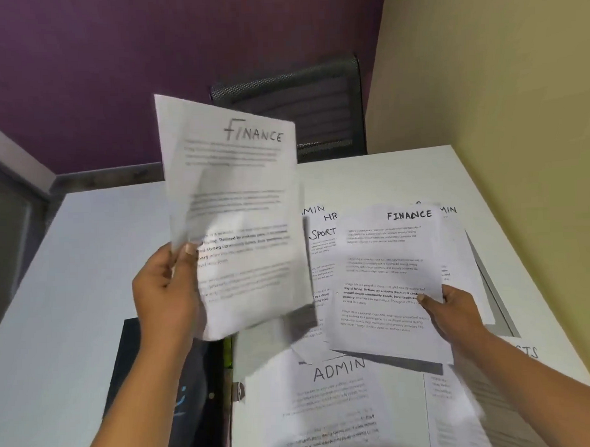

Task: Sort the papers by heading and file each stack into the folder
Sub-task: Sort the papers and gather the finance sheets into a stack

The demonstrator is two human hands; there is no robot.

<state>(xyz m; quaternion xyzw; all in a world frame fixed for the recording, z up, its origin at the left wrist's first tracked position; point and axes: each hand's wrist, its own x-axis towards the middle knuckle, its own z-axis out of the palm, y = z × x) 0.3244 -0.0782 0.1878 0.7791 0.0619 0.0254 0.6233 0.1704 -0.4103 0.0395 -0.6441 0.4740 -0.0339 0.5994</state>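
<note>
My left hand (pixel 169 291) grips a small bundle of sheets headed FINANCE (pixel 239 205) by the lower left edge, lifted and tilted above the table. My right hand (pixel 454 309) pinches the right edge of another sheet headed FINANCE (pixel 386 277), held just above the pile. Under it lie loose papers headed SPORT (pixel 321 242), HR and ADMIN. A sheet headed ADMIN (pixel 333 399) lies nearest me. A dark folder (pixel 138 372) rests at the lower left, partly hidden by my left forearm.
The white table (pixel 87 264) stretches left and far. A black mesh chair (pixel 302 102) stands behind it against the purple wall. A yellow wall runs along the right. More papers (pixel 460 411) lie at the lower right, near the table edge.
</note>
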